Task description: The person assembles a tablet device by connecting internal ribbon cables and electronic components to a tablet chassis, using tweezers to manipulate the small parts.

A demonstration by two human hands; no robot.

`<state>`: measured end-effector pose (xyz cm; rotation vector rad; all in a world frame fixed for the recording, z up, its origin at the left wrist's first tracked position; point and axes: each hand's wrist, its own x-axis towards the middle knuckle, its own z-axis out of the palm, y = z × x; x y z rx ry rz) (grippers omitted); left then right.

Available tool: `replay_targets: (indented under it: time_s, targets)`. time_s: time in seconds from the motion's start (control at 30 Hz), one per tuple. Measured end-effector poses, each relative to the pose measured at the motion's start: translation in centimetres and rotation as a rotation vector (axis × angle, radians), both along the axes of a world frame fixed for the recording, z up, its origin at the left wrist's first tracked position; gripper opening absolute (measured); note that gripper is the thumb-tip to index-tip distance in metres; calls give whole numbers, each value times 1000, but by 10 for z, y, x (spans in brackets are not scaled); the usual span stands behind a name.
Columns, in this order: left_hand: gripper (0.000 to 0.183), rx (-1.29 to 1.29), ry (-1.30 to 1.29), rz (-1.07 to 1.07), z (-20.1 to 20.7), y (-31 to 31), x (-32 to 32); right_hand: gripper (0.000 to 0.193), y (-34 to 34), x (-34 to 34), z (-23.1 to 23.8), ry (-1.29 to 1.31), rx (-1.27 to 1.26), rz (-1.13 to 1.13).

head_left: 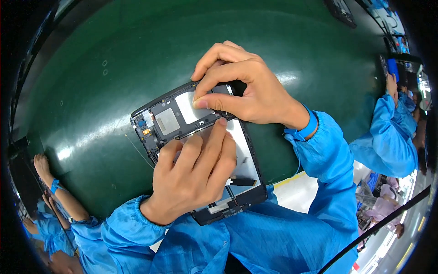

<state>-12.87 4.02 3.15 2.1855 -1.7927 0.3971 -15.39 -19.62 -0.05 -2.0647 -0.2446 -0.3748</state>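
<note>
An opened tablet (pixel 253 157), its back off, lies slanted at the table's near edge and reaches over my lap. Its black frame carries silver plates and small circuit parts. My left hand (pixel 194 169) lies over the middle of the tablet, fingers bent and closed against it, the index fingertip at an inner rim; the fingers' undersides are hidden. Above the pale silver plate (pixel 185 105), my right hand (pixel 248 86) has thumb and index finger pinched together near the plate's right side. What is between those fingertips, if anything, cannot be made out.
A green tabletop (pixel 123 59) spreads ahead and to both sides. A thin wire (pixel 139 150) sticks out left of the tablet. A dark flat device (pixel 341 13) lies at the far right. Other people's hands show at the left (pixel 43 169) and right (pixel 391 84).
</note>
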Motion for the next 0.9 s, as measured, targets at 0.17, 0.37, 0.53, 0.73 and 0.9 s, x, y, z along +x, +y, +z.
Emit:
replay_targets:
  time_s: [0.17, 0.37, 0.53, 0.73, 0.9]
  targets:
    - [15, 11, -16, -11, 2, -2, -1, 14, -1, 0, -1, -33, 8, -5]
    - [16, 8, 90, -15, 5, -5, 3, 13, 2, 2, -3, -39, 23, -16]
    - [15, 18, 88, -8, 9, -9, 5, 13, 0, 6, -2, -28, 45, -12]
    - [16, 90, 70, -25, 13, -8, 7, 14, 3, 8, -1, 1, 62, -24]
    - [26, 90, 265, -64, 21, -9, 11, 16, 1, 9, -1, -23, 34, -29]
